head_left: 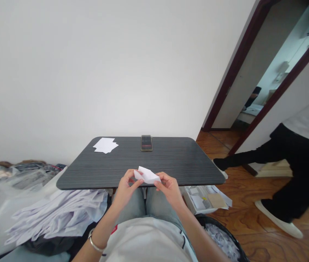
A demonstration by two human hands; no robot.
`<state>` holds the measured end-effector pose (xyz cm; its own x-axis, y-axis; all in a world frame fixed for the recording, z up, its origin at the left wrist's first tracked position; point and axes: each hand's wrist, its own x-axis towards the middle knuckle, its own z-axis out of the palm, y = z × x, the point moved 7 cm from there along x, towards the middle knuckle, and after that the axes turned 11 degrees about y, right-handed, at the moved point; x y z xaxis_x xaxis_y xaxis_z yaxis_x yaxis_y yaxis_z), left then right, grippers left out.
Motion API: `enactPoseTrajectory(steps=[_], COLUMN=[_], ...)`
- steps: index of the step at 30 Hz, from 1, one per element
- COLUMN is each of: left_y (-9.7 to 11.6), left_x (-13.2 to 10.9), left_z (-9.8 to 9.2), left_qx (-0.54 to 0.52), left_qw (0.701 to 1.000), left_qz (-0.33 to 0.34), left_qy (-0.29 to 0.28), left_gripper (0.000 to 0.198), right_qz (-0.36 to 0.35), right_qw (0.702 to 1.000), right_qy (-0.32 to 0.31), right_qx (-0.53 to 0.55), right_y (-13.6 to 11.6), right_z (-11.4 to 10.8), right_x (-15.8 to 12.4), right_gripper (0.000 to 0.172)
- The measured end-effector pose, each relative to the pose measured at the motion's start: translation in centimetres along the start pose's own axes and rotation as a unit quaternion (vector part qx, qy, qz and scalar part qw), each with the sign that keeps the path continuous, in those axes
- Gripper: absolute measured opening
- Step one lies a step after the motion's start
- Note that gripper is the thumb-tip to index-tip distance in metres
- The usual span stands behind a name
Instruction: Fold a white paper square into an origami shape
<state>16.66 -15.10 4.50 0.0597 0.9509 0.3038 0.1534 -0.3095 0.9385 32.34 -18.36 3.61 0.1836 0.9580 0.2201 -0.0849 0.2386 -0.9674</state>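
Note:
A small folded piece of white paper (147,175) is held between my two hands, just above the near edge of the dark table (171,160). My left hand (128,185) pinches its left end between thumb and fingers. At the right end, my right hand (167,184) grips the paper the same way. The paper's middle is creased and one corner stands up. Farther off, at the table's back left, lies a loose pile of white paper sheets (105,145). A phone (146,143) rests near the back edge.
Stacked white garments (61,211) and clear plastic bags (4,196) lie at the left. Right of my legs are a white box (198,203) of papers and a black-lined bin (222,240) of paper scraps. A person (288,163) in black trousers walks by a doorway at the right.

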Motion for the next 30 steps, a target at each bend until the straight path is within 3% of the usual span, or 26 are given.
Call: enactPoseTrajectory(steps=[7,17,25,30], left_y=[-0.9,0.7,-0.4,-0.2], left_x=[-0.1,-0.5,-0.6,-0.7], left_z=[0.7,1.1,1.7,1.5], left_qx=[-0.103,-0.042,-0.156,-0.168], left_qw=[0.995,0.998,0.987,0.985], left_qz=[-0.014,0.039,-0.022,-0.032], left_qy=[0.000,-0.020,-0.013,0.007], left_gripper=[0.033,0.027,0.037,0.035], right_qz=[-0.032,-0.035,-0.017,-0.015], right_qw=[0.999,0.999,0.999,0.999], right_qy=[-0.003,0.010,0.003,0.000], right_qx=[0.001,-0.003,0.031,0.036], right_y=[-0.3,-0.8,0.0,0.0], right_z=[0.3,0.3,0.5,0.4], right_x=[-0.1,-0.2,-0.1,0.0], right_gripper=[0.014,0.012,0.011,0.012])
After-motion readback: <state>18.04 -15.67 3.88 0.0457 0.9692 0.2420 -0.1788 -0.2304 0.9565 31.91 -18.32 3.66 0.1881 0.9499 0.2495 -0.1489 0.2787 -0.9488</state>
